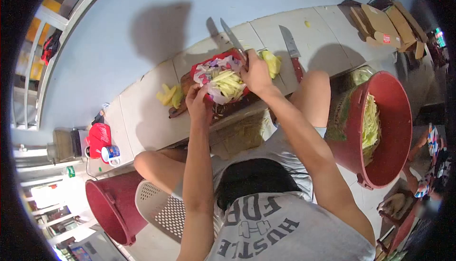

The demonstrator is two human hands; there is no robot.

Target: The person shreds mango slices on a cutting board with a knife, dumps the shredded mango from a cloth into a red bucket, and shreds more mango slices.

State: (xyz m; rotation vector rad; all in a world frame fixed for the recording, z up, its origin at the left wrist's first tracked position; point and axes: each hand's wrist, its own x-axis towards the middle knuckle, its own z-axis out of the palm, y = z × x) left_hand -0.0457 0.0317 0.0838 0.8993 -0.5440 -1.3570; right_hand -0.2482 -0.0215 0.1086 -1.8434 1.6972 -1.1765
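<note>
My right hand is closed round the handle of a knife, whose blade points up and away toward the wall. At the near left edge of a patterned cloth, my left hand has its fingers closed on the material. Pale green-yellow strips lie heaped on this cloth, which has red around its edges. Under it shows part of a wooden board. A peeled green-yellow chunk sits just right of my right hand. Yellowish pieces lie left of the board.
A second knife with a red handle lies on the tiled ledge. Red bins stand at right and left; the right one holds shredded strips. A white perforated basket, a mug and cardboard boxes are around.
</note>
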